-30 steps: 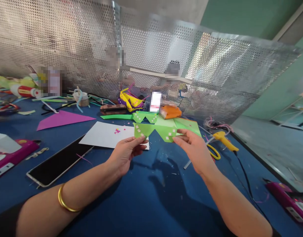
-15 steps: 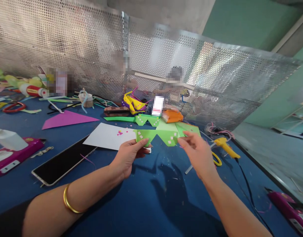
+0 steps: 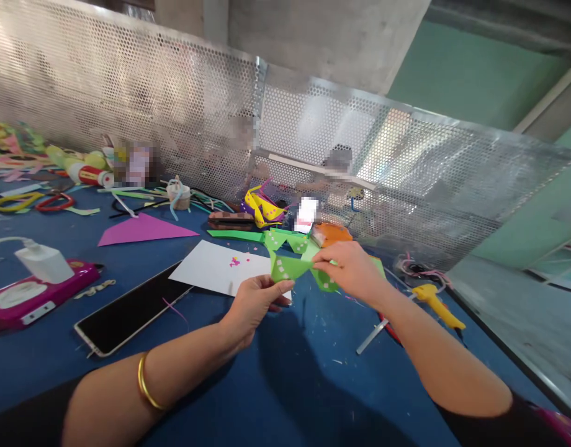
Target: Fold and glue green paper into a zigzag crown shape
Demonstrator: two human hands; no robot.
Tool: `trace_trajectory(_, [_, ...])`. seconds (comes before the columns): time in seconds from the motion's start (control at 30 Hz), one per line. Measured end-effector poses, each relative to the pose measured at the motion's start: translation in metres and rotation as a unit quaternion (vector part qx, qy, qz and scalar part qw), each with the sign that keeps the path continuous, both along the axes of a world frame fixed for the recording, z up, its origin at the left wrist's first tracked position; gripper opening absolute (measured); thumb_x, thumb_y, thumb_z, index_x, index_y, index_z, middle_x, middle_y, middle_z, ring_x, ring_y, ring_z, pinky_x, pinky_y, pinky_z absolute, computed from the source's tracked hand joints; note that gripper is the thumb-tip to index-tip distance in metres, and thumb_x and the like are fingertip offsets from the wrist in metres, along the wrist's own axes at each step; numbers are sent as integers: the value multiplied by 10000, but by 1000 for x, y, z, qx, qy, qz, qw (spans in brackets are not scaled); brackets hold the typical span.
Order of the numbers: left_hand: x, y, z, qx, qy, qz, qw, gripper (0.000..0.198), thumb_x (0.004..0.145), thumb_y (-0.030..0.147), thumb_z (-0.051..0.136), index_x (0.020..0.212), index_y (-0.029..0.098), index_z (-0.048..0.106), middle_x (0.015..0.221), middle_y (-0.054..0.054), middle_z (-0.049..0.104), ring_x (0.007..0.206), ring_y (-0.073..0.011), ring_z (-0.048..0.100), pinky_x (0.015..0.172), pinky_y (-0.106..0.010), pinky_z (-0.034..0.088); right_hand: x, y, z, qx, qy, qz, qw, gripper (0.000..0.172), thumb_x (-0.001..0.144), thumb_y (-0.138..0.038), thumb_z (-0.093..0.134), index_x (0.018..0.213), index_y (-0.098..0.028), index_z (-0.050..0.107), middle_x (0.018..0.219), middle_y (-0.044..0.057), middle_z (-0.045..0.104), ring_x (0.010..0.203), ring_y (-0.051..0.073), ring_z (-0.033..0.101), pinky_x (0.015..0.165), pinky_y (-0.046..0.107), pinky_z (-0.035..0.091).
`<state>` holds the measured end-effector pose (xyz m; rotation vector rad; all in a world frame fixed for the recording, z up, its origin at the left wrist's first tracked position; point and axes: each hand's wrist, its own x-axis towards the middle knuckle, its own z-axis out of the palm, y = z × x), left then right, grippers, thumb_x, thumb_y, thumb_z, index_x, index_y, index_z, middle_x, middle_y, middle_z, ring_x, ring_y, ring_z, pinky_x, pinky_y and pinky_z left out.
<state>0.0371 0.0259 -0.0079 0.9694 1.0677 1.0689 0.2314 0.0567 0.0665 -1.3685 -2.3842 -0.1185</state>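
Note:
Green paper glasses (image 3: 285, 267) with small white squares stuck on them are held up over the table. My left hand (image 3: 257, 304) pinches their lower left part between thumb and fingers. My right hand (image 3: 344, 267) is closed on the upper middle of the frame and covers part of it. Just behind lies a second pair of green paper glasses (image 3: 288, 239) with a long green strip at its left. A white sheet of paper (image 3: 204, 267) with tiny pink bits on it lies beside my left hand.
A black phone (image 3: 131, 310) and a magenta power strip (image 3: 6, 304) with a white charger lie to the left. Magenta paper (image 3: 146, 230) is further back. At right are a yellow glue gun (image 3: 434, 304) and a glue stick (image 3: 372, 337). A perforated metal screen (image 3: 197, 124) borders the table.
My right hand has moved left from the right end of the green glasses to their middle, and the paper now looks bent. My left hand keeps its hold. The view has shifted slightly.

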Motion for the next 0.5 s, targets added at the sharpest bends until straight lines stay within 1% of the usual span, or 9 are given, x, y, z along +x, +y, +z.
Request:
trace_trajectory(0.07, [1,0,-2,-14,-4,-19,1000,281,666,361,804,853,163,734,767,-35,719,669,-141,668,593,-233,470,0,23,7,1,-21,-37,999,162,878,-272,596,836,-308,749,805,-18,747,782,194,643,793,367,423])
trace_trajectory(0.1, [1,-1,-3,-21,-3,-29,999,273,664,345,802,857,166,730,757,-28,714,661,-138,667,592,-232,468,-1,36,9,13,-40,-64,997,173,884,-281,586,848,-304,754,824,-12,749,819,202,644,818,373,412])
trace_trajectory(0.17, [3,-3,-3,-29,1,-50,998,214,666,316,789,796,162,717,717,-22,705,627,-128,654,577,-225,449,-6,60,7,26,-57,-94,994,188,882,-266,578,858,-267,764,888,28,754,922,240,635,863,404,380])
trace_trajectory(0.23, [3,-4,-3,-26,3,-66,998,179,678,316,768,708,157,692,697,-28,702,597,-118,636,563,-220,426,-12,82,-1,25,-70,-101,992,193,874,-246,582,858,-227,774,936,70,752,953,257,632,877,411,365])
trace_trajectory(0.3, [3,-4,-2,-20,4,-73,997,202,692,332,748,655,154,661,684,-32,698,575,-113,620,553,-219,409,-19,99,-13,19,-85,-98,991,200,876,-231,580,877,-210,779,951,87,752,959,246,636,910,405,348])
trace_trajectory(0.4, [3,-5,-1,-21,4,-77,997,227,709,351,724,642,154,633,655,-20,677,553,-107,605,545,-218,395,-27,117,-28,10,-100,-93,991,213,899,-232,565,914,-208,776,956,84,754,985,228,636,968,403,322])
trace_trajectory(0.5, [4,-6,-2,-26,-1,-93,995,254,728,370,693,624,158,601,618,-4,644,547,-111,606,545,-223,393,-27,129,-40,-6,-112,-94,989,191,913,-243,574,909,-208,761,934,68,750,980,215,641,1026,430,308])
